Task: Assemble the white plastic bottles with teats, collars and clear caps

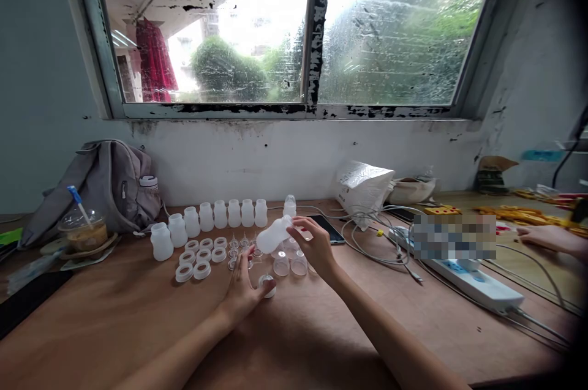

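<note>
My right hand (316, 246) pinches a translucent white baby bottle (271, 239) near its narrower end and holds it tilted above the table. Below and to the left, my left hand (244, 285) has its thumb and fingers spread apart. Its thumb overlaps a small whitish bottle part (266, 280); whether it presses on that part is unclear. Clear nipples (233, 244) stand beyond the left fingers, partly hidden. Transparent caps (281, 265) sit under the raised bottle. White collar rings (202, 269) lie in rows to the left.
Several open bottles (206, 216) line the back left, and a capped bottle (289, 204) stands behind my hands. A phone (327, 229), tangled cables (367, 243) and a power strip (482, 286) lie right. A drink cup (85, 231) stands left; another person's hand (551, 238) shows far right.
</note>
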`<state>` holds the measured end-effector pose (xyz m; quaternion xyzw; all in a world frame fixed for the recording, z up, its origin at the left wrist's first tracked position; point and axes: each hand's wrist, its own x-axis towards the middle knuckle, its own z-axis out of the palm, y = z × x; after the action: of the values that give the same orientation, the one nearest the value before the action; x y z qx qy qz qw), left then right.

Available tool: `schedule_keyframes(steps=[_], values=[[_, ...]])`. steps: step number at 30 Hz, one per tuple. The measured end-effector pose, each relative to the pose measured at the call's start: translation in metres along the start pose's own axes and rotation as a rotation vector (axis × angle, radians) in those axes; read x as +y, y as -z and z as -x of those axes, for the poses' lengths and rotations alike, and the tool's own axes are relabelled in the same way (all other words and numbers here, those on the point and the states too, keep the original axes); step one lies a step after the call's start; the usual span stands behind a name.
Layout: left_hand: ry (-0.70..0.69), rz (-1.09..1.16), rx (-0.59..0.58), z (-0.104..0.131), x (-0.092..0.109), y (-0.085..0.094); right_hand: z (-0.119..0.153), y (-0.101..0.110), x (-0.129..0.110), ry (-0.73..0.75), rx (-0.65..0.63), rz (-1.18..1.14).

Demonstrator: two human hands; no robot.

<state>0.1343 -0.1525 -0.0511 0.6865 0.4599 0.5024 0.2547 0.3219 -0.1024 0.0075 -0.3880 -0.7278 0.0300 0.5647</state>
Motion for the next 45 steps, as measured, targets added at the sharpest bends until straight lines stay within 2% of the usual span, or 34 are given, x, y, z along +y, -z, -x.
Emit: schedule_keyframes(steps=[4, 7, 12, 16, 22, 30, 40, 45], values=[[-0.019, -0.044, -0.070, -0.001, -0.003, 0.002, -0.014, 0.001, 0.011, 0.049, 0.136, 0.106], [-0.069, -0.089, -0.173, -0.002, -0.005, 0.003, -0.034, -0.008, 0.023, 0.109, 0.120, 0.267], [-0.095, -0.146, -0.227, -0.001, -0.007, 0.005, -0.070, -0.034, 0.040, 0.117, -0.161, 0.648], [-0.114, -0.184, -0.263, 0.003, -0.008, 0.015, -0.086, -0.055, 0.048, 0.185, -0.394, 0.860], [-0.185, -0.268, -0.301, 0.009, -0.012, 0.032, -0.089, -0.077, 0.063, 0.185, -0.459, 0.916], [-0.313, -0.389, -0.261, 0.014, -0.009, 0.042, -0.091, -0.086, 0.075, 0.138, -0.474, 0.949], [-0.335, -0.561, -0.337, 0.015, -0.001, 0.044, -0.089, -0.084, 0.079, 0.092, -0.464, 0.897], [-0.333, -0.565, -0.355, 0.015, -0.002, 0.046, -0.090, -0.074, 0.066, 0.112, -0.401, 0.847]])
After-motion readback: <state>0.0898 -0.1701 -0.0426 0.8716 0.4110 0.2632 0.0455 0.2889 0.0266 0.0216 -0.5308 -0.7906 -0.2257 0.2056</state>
